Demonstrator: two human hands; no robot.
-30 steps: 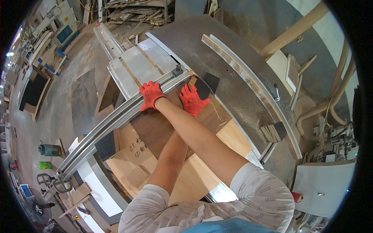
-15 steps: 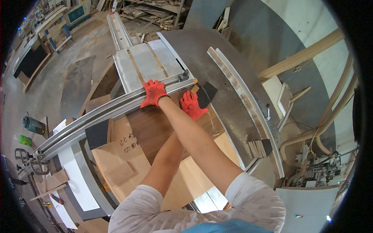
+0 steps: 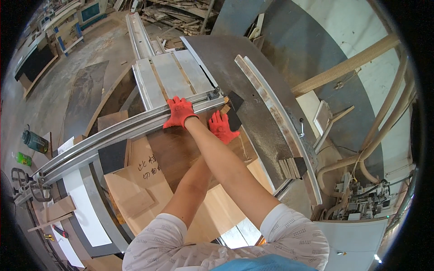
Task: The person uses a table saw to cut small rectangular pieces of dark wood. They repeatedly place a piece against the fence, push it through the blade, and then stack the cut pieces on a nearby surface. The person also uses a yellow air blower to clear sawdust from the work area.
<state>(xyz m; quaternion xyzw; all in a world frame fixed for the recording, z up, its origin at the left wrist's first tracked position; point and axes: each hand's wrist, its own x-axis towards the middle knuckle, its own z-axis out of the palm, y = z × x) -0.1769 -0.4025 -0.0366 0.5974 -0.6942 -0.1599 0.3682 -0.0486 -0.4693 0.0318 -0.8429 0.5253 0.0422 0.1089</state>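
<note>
My forearms cross, the right one over the left. My right hand (image 3: 179,113), in a red glove, is wrapped over the long aluminium fence (image 3: 131,123) of a sliding table saw. My left hand (image 3: 222,128), also gloved in red, lies with its fingers stretched forward at the far right corner of a brown wood board (image 3: 174,151). Its fingertips touch or nearly touch a small wood block (image 3: 225,109) near the fence's end. Beside them are dark offcut pieces (image 3: 234,120) on the saw table. The left palm's underside is hidden.
A rip fence (image 3: 275,122) runs along the right of the dark saw table (image 3: 217,54). Stacked wood strips (image 3: 288,168) lie near its lower end. The grey sliding carriage (image 3: 169,74) is beyond the fence. A bottle (image 3: 35,141) stands far left; hoses (image 3: 348,65) hang at right.
The view has shifted slightly, so most things sit a little further left. Both hands keep nearly the same places on the fence and board. The dark pieces by my left hand lie slightly differently.
</note>
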